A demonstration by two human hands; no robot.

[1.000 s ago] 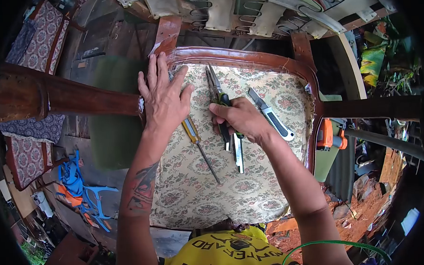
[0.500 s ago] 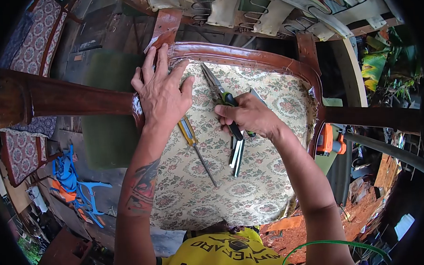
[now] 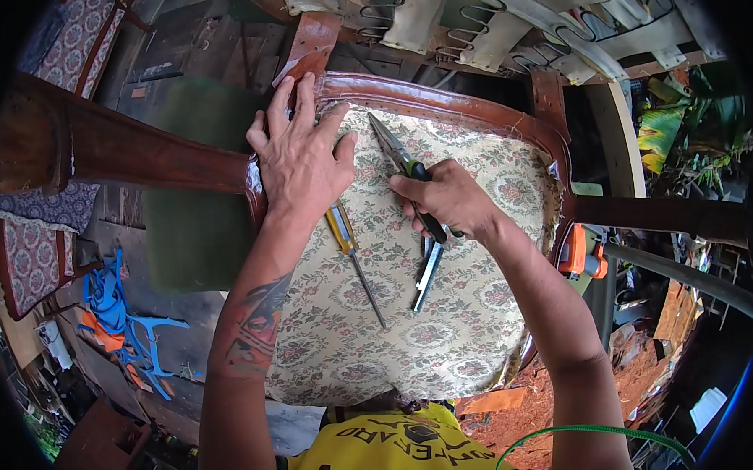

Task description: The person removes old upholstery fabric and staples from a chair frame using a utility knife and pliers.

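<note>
My right hand (image 3: 455, 200) is closed around long-nose pliers (image 3: 395, 148) with green and black handles. Their jaws point up and left over the floral fabric (image 3: 340, 363) of a chair seat. My left hand (image 3: 306, 167) lies with fingers spread at the upper left corner of the reddish-brown wooden frame (image 3: 421, 90). Just below it, a screwdriver (image 3: 343, 228) with a yellow handle rests on the fabric, its shaft slanting down and right. Under my right hand lies a narrow metallic object (image 3: 429, 276), partly covered, whose kind I cannot make out.
Chair legs (image 3: 164, 173) stick out on the left and right. Webbing and wire springs (image 3: 485, 37) hang across the top. An orange and black tool (image 3: 581, 253) sits at the right. Blue straps (image 3: 106, 301) lie lower left, and a green cord (image 3: 603, 429) arcs near my right arm.
The view has shifted slightly, so the chair's upper part and both hands appear a little further right. My right hand still grips the pliers; the left stays at the frame corner.
</note>
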